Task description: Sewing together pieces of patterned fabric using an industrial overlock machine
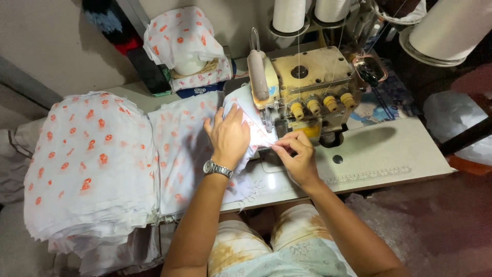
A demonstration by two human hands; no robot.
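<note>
The left hand (pixel 229 136) lay flat on the white printed cloth (pixel 179 149), fingers spread. The right hand (pixel 297 154) pinched the cloth edge with narrow fingers beside the sewing machine (pixel 307 87).

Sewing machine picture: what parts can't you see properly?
- Needle: head view, hidden behind the right hand and the white cloth.
- Cloth under the left hand: covered by the palm.
- Thread cones: tops cut off by the top edge.
- Threads running down to the sewing machine: too thin to follow.
</note>
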